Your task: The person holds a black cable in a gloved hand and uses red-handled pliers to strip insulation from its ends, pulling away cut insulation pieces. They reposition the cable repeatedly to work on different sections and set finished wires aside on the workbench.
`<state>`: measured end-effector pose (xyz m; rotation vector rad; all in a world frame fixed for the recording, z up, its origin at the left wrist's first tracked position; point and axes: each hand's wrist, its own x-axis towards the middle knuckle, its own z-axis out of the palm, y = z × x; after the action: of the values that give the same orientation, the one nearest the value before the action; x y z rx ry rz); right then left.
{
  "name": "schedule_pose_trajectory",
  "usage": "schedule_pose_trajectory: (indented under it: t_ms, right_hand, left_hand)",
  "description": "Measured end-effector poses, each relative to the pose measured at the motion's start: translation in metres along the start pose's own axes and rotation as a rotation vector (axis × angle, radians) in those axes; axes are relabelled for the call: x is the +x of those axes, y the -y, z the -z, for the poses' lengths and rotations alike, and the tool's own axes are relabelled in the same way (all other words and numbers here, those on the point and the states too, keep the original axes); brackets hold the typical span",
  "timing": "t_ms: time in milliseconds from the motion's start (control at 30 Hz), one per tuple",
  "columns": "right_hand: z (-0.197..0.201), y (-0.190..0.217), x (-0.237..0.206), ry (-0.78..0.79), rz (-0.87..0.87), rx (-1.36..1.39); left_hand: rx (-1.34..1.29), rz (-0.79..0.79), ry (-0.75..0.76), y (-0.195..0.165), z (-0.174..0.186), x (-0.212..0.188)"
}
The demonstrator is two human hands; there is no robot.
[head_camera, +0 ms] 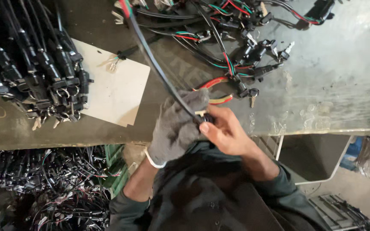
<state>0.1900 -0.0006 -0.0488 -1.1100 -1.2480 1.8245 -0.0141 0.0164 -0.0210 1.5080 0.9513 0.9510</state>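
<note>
L hand (178,124) gloved, grips black cable (157,70) | R hand (225,130) bare, pinches cable end plug (206,118)

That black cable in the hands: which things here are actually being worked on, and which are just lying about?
In hand:
- black cable, gripped by the gloved left hand
- small black connector at its end, pinched by the bare right hand

Lying about:
- red-handled pliers
- loose harnesses on the table
- bundled switches
- white card
- wire heap below
</note>
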Motion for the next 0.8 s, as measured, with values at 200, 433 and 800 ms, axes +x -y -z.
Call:
schedule_pose_trajectory:
  t_ms: [200, 433, 800]
  right_hand:
    - [0.005, -0.002, 0.015, 0.077, 0.127, -0.236]
    - [0.022, -0.023, 0.012, 0.678, 0.072, 0.126]
    - [-0.020, -0.039, 0.008, -0.261, 0.160, 0.162]
  left_hand:
    - [0.328, -0.212, -0.057, 0.000, 0.013, -0.008]
    - [-0.086, -0.296, 0.148, -0.002, 0.030, -0.006]
    - [-0.350, 0.030, -0.112, 0.001, -0.010, 0.001]
